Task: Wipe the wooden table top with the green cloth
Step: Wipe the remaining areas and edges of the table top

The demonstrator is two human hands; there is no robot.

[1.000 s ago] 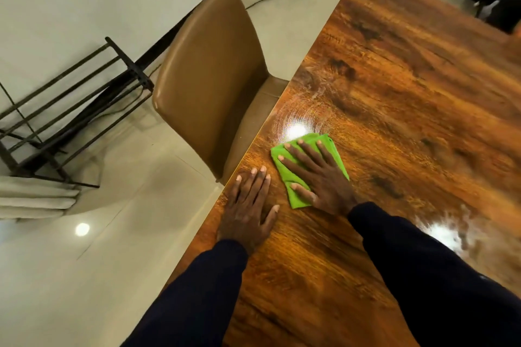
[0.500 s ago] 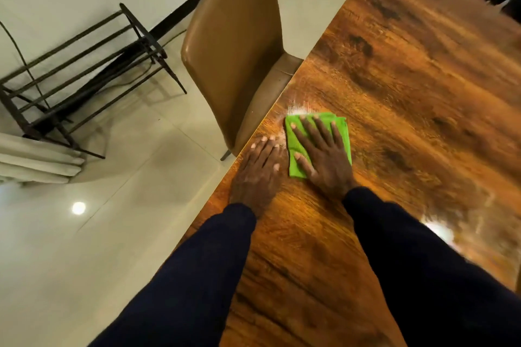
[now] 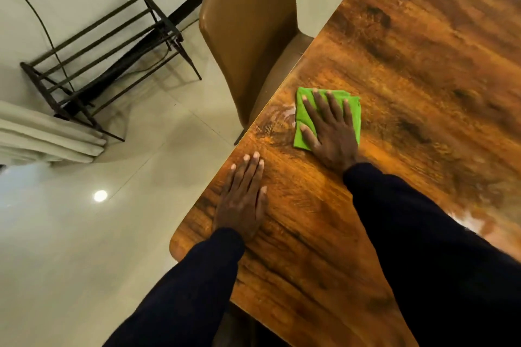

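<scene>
A folded green cloth (image 3: pixel 355 110) lies flat on the wooden table top (image 3: pixel 408 70), close to its left edge. My right hand (image 3: pixel 329 129) presses down on the cloth with straight, spread fingers and covers most of it. My left hand (image 3: pixel 242 197) rests flat on the bare wood nearer the table's rounded near-left corner, fingers straight and together, apart from the cloth. A pale smear shows on the wood just left of the cloth.
A tan padded chair (image 3: pixel 248 22) stands tucked against the table's left edge, just beyond the cloth. On the tiled floor to the left are a dark metal rack (image 3: pixel 107 56) and pale curtain folds (image 3: pixel 48 135). A cable runs along the floor.
The cloth under my right hand has slid right, away from my left hand, and the two hands are now well apart. The view has shifted, so the table's near-left corner shows.
</scene>
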